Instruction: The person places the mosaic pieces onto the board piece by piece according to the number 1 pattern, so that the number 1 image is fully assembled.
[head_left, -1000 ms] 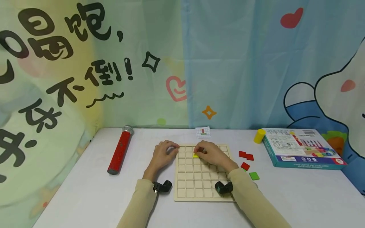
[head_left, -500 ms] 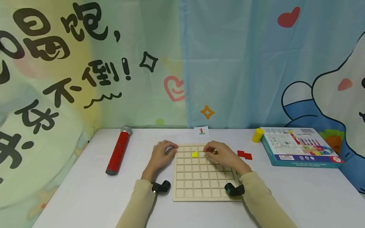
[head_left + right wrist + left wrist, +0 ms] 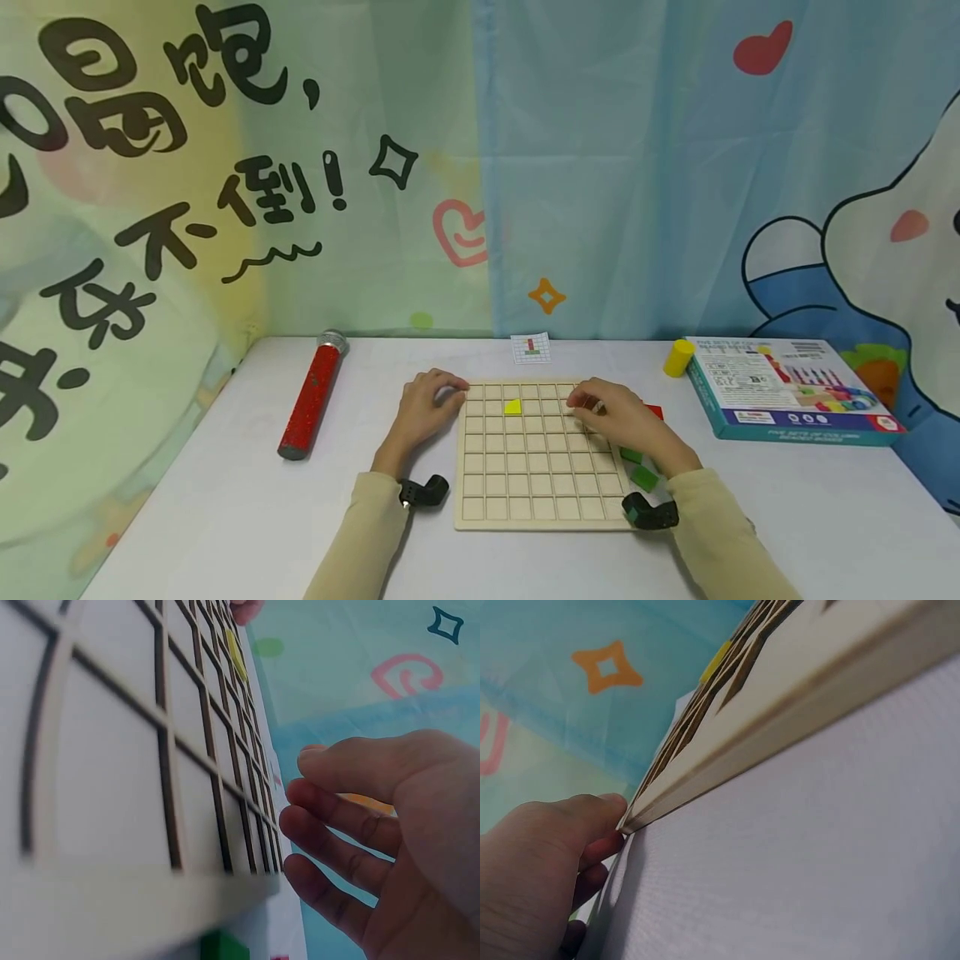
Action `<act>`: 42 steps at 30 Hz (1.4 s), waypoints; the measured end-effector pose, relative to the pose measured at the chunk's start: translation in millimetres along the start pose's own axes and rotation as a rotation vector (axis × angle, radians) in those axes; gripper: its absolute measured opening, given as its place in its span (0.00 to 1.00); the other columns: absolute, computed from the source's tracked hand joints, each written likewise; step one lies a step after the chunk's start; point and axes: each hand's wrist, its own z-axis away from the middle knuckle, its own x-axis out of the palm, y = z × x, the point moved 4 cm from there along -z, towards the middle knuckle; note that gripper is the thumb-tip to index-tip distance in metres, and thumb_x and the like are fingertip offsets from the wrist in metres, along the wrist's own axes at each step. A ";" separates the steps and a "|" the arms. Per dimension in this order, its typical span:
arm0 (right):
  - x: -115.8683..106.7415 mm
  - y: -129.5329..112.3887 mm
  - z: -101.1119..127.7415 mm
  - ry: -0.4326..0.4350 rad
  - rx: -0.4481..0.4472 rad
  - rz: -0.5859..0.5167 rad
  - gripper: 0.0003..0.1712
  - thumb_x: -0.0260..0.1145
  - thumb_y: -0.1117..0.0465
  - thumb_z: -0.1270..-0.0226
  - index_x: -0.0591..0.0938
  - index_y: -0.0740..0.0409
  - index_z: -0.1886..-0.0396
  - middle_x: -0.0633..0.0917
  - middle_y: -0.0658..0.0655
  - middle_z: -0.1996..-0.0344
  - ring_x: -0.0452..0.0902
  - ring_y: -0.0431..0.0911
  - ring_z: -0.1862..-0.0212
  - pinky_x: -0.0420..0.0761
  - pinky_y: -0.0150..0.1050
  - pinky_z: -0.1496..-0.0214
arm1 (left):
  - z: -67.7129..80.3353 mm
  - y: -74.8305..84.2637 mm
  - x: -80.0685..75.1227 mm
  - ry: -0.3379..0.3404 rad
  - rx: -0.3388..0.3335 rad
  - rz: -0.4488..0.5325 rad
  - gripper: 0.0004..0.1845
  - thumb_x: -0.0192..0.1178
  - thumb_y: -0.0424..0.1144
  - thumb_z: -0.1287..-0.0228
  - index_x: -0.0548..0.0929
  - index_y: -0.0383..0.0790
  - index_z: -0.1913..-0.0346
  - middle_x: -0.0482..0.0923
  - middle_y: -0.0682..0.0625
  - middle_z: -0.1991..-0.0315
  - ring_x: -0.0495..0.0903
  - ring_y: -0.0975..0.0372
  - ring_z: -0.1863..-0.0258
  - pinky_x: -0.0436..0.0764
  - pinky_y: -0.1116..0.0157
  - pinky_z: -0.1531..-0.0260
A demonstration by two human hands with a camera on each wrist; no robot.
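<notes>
1. A wooden grid board (image 3: 536, 454) is laid flat on the white desk (image 3: 225, 500), bottom centre of the head view.
2. The left hand (image 3: 423, 412) is parked at the board's upper-left corner, fingers curled against the edge (in the left wrist view the fingertips (image 3: 604, 817) are seen touching the corner, nothing actually held).
3. The right hand (image 3: 618, 417) is hovering over the board's upper-right corner, fingers loosely bent and spread a bit. In the right wrist view the fingers (image 3: 337, 817) are seen apart with nothing pinched between them, so it's counted as released.
4. One yellow piece (image 3: 513, 407) is sat in a cell near the top of the board, second row, left of the middle. It's well clear of both hands.
5. Two green tiles (image 3: 637, 468) are lying just off the board's right edge, below the right wrist, and a bit of red tile (image 3: 655, 411) is peeking out behind the right hand.
6. Other stuff: a red tube (image 3: 311, 396) left of the board, a small pattern card (image 3: 531, 348) above it, a yellow cylinder (image 3: 678, 357) and a game box (image 3: 791, 387) at the right.
</notes>
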 end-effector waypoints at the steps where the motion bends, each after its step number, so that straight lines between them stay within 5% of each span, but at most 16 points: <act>1: -1.6 1.3 2.3 0.006 0.004 0.007 0.07 0.62 0.64 0.34 0.80 0.59 0.58 0.81 0.50 0.64 0.75 0.42 0.61 0.77 0.35 0.58 | 0.1 0.0 0.2 0.000 0.001 -0.003 0.06 0.63 0.42 0.40 0.85 0.51 0.60 0.82 0.51 0.56 0.76 0.54 0.50 0.66 0.51 0.48; 17: -21.3 25.0 30.3 -0.010 0.140 0.041 0.10 0.61 0.58 0.33 0.80 0.56 0.56 0.82 0.52 0.62 0.74 0.44 0.60 0.76 0.44 0.52 | 0.7 -0.7 0.8 -0.010 -0.002 -0.002 0.06 0.63 0.41 0.39 0.85 0.50 0.59 0.82 0.51 0.56 0.76 0.53 0.49 0.66 0.51 0.48; 23: -24.7 29.5 38.3 -0.029 0.174 0.054 0.09 0.61 0.59 0.33 0.80 0.55 0.55 0.81 0.51 0.62 0.73 0.43 0.62 0.76 0.35 0.59 | 1.1 1.3 -0.6 -0.017 0.001 0.012 0.06 0.63 0.41 0.39 0.85 0.49 0.59 0.82 0.50 0.56 0.76 0.53 0.50 0.65 0.50 0.47; 29: -28.3 35.9 46.3 -0.038 0.175 0.066 0.09 0.62 0.61 0.34 0.79 0.56 0.56 0.81 0.51 0.63 0.74 0.43 0.61 0.77 0.41 0.54 | 1.4 3.6 -1.3 -0.017 0.006 0.022 0.06 0.63 0.42 0.39 0.85 0.49 0.59 0.82 0.51 0.56 0.76 0.53 0.50 0.65 0.50 0.49; 37: -34.6 36.7 53.9 -0.064 0.162 0.086 0.11 0.63 0.62 0.36 0.79 0.58 0.55 0.79 0.51 0.62 0.74 0.42 0.61 0.76 0.33 0.59 | -0.1 1.4 0.3 -0.009 0.007 0.014 0.06 0.63 0.42 0.39 0.85 0.50 0.59 0.82 0.51 0.56 0.76 0.53 0.50 0.66 0.51 0.49; 42: -35.5 38.0 57.0 -0.087 0.195 0.094 0.12 0.64 0.62 0.37 0.79 0.58 0.54 0.79 0.52 0.62 0.74 0.43 0.60 0.77 0.39 0.57 | 0.7 0.5 0.7 0.008 0.017 0.006 0.07 0.64 0.44 0.40 0.86 0.50 0.60 0.82 0.51 0.57 0.76 0.53 0.50 0.66 0.51 0.50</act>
